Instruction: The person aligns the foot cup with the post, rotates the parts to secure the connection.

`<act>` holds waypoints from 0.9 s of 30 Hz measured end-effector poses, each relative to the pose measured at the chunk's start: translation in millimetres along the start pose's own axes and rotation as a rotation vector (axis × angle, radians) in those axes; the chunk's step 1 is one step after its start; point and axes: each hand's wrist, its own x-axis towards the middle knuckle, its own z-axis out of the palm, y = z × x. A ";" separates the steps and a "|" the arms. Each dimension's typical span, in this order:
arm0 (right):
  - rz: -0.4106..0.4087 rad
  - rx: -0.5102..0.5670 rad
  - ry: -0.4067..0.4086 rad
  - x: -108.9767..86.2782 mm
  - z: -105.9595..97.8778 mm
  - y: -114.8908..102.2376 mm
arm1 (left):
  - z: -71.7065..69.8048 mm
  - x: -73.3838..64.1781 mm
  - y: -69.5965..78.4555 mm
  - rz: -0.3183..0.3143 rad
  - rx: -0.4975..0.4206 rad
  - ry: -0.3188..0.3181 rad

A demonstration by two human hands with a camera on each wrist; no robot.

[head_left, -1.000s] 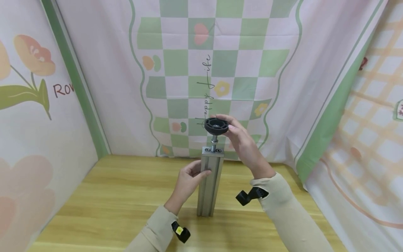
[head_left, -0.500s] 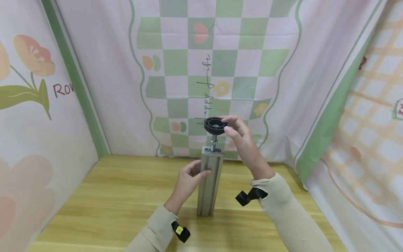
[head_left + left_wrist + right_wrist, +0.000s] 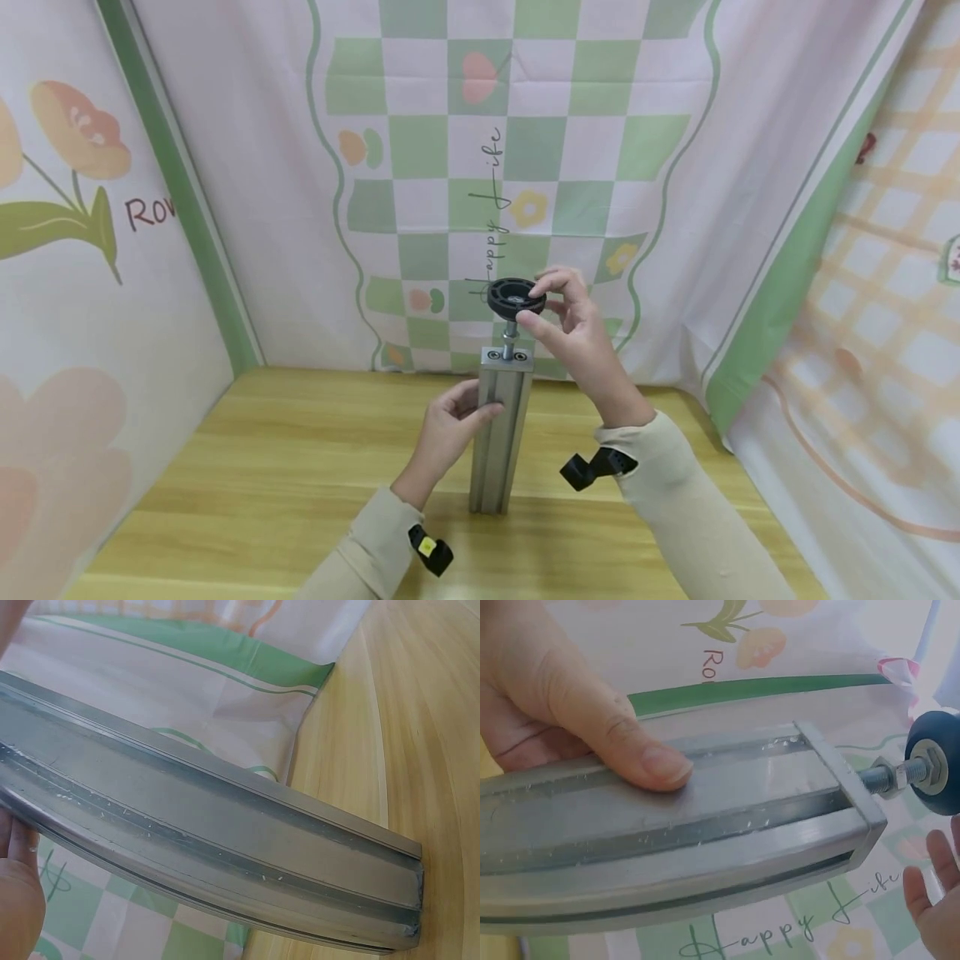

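An aluminium profile (image 3: 497, 442) stands upright on the wooden table, its grooved sides running lengthwise. My left hand (image 3: 450, 425) grips it below the top, thumb across the near face. Out of its end plate (image 3: 840, 776) rises a threaded stud (image 3: 877, 780) with a nut (image 3: 900, 777). Topping the stud is a round black levelling foot (image 3: 504, 310), its hollow side up. My right hand (image 3: 581, 333) pinches the foot's right rim between thumb and index finger. Scratches and small flecks mark the profile (image 3: 210, 802) in the left wrist view.
The wooden table (image 3: 300, 467) reaches back to a patterned cloth (image 3: 420, 150) hanging behind it. More cloth hangs at the left (image 3: 90, 317) and right (image 3: 885, 333). Each wrist carries a small black camera mount (image 3: 600, 467).
My right hand's thumb has slid round the foot's rim toward me and left, and its fingers now bend more over the rim. The left hand and the profile have stayed put.
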 end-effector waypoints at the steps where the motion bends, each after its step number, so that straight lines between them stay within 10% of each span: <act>1: -0.019 -0.016 -0.004 0.1 -0.4 0.3 | 0.0 -0.2 0.3 -0.004 0.000 0.000; 13: -0.004 0.214 -0.207 2.9 -4.1 8.9 | -0.1 -0.1 -0.6 -0.021 0.002 0.006; 27: -0.007 0.233 -0.165 1.5 -2.3 13.3 | -0.6 -0.1 -1.8 -0.011 0.003 0.005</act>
